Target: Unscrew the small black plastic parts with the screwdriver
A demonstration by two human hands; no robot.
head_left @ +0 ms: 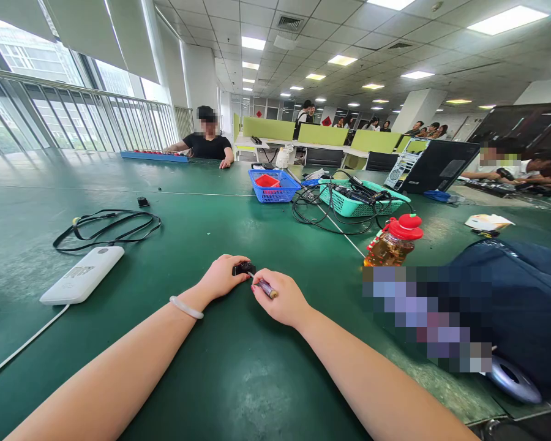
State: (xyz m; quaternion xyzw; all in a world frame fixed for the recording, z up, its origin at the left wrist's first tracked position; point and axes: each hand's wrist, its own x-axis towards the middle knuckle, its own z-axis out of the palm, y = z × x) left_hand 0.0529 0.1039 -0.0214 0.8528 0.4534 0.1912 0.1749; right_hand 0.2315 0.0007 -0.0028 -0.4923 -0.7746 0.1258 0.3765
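My left hand (220,277) rests on the green tabletop (188,367), its fingers closed around a small black part (243,267). My right hand (280,297) grips a screwdriver (269,289) with a short, brownish-purple handle. The screwdriver's thin shaft points up and left, and its tip meets the black part or lies very close to it; the exact contact is too small to tell. A pale bracelet circles my left wrist.
To the left lie a white power bank (83,275), a looped black cable (105,223) and a small black piece (142,201). Ahead stand a blue basket (273,193) and a green basket (349,207) with cables. A red-capped bottle (392,245) and dark bag (509,306) are right. A person sits opposite.
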